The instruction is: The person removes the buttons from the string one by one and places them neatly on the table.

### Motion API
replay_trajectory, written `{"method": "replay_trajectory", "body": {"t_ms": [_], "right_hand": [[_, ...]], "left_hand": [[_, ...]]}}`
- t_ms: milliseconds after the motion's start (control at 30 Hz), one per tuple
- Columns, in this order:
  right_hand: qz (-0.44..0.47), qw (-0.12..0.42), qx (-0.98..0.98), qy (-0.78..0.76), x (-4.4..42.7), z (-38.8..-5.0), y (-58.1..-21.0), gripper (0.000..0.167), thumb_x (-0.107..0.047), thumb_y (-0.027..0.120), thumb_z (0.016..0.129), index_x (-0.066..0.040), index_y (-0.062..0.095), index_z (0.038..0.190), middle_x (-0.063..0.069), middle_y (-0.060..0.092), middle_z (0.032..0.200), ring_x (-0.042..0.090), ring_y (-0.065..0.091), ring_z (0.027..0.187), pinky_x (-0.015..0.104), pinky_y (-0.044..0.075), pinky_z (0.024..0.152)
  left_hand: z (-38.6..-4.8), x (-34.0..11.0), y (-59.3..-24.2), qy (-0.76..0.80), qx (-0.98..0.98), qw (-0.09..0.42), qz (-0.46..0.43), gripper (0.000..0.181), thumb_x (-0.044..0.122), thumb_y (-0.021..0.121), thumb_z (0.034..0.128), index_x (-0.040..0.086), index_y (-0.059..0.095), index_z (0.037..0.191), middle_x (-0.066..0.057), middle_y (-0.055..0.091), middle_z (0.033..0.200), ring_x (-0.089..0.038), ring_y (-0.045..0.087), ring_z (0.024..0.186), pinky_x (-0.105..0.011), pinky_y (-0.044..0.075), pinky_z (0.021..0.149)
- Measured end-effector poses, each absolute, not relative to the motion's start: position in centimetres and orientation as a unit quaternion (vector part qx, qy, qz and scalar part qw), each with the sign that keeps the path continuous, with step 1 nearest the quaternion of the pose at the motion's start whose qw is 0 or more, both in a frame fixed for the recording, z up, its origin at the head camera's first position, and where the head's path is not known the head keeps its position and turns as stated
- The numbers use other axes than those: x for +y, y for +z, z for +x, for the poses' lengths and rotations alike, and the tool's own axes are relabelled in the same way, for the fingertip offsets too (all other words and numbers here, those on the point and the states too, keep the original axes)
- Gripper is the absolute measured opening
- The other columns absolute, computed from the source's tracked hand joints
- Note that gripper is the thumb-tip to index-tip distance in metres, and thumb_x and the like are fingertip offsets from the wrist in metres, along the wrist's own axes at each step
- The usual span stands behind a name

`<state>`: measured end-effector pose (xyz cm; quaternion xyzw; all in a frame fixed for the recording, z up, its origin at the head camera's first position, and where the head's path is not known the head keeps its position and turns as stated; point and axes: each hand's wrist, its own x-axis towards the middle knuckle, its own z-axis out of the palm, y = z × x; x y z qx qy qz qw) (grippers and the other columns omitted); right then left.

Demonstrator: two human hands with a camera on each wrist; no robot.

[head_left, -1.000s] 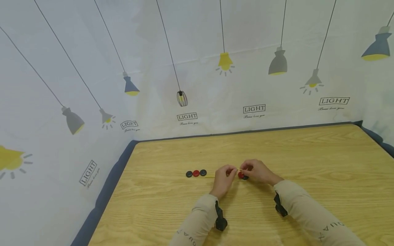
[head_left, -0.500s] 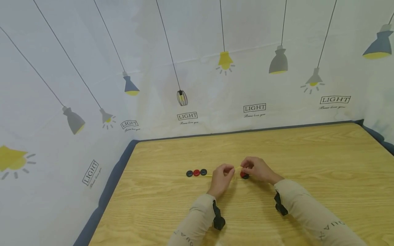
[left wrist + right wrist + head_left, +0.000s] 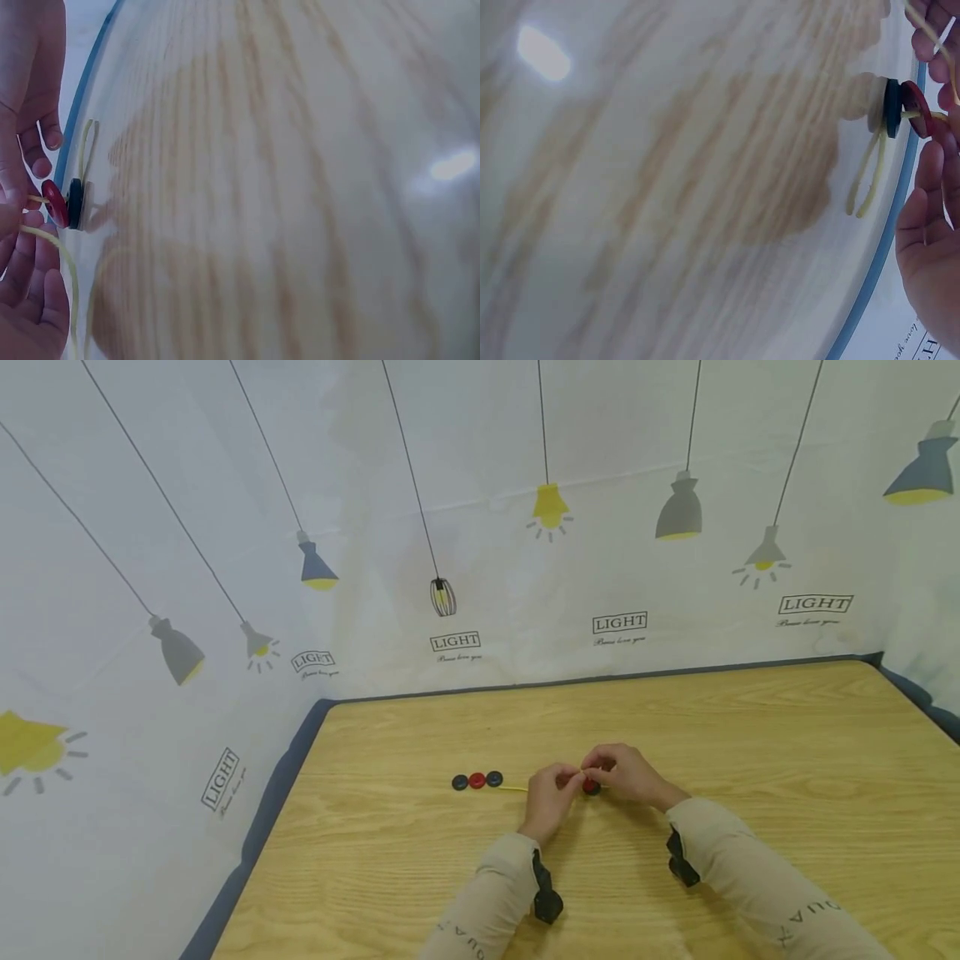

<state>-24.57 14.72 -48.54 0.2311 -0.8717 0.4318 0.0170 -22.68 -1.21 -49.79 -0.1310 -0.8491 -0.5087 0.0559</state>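
Note:
A yellow cord (image 3: 513,788) runs from beside the row of discs to my left hand (image 3: 549,800), which pinches it between thumb and fingers. My right hand (image 3: 628,775) pinches the cord too, fingertips meeting those of the left. Just under the right fingertips are a red disc (image 3: 589,785) and a dark disc (image 3: 592,791). The right wrist view shows the cord threaded through the red disc (image 3: 916,109) and dark disc (image 3: 892,109), its two tails (image 3: 870,180) beyond the dark one. In the left wrist view the cord (image 3: 69,262) curves down from the fingers.
Left of my hands, two dark discs (image 3: 460,782) and a red disc (image 3: 477,781) between them lie in a row on the wooden table (image 3: 390,860). A white wall covering (image 3: 510,560) printed with lamps stands behind the table and at both sides.
My left hand has drawn a little back, then moved right again to meet the right fingertips. The cord that showed between the hands is now mostly hidden by the fingers.

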Motion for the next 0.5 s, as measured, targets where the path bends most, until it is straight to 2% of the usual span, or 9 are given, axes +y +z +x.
{"method": "replay_trajectory", "body": {"t_ms": [333,500], "right_hand": [[0.229,0.004,-0.872,0.432,14.64,-24.39,-48.51,0.006,-0.004,0.058,0.084,-0.003,0.064,0.086,0.002,0.062,0.079,0.015,0.055,0.073,0.03,0.045,0.065],[0.23,0.001,-0.872,0.433,14.74,-24.38,-48.75,0.009,-0.001,0.058,0.083,0.002,0.063,0.09,0.006,0.062,0.082,0.018,0.056,0.074,0.031,0.046,0.066]], "left_hand": [[-22.58,-1.34,-49.75,-0.51,-0.847,0.059,-0.136,0.012,0.009,0.057,0.0857,0.001,0.066,0.082,-0.003,0.063,0.073,-0.005,0.054,0.063,-0.017,0.043,0.057],[-22.67,-1.35,-49.88,-0.534,-0.837,0.049,-0.113,0.012,0.009,0.058,0.0855,0.0,0.065,0.083,-0.003,0.063,0.072,-0.004,0.054,0.062,-0.017,0.043,0.055]]}}
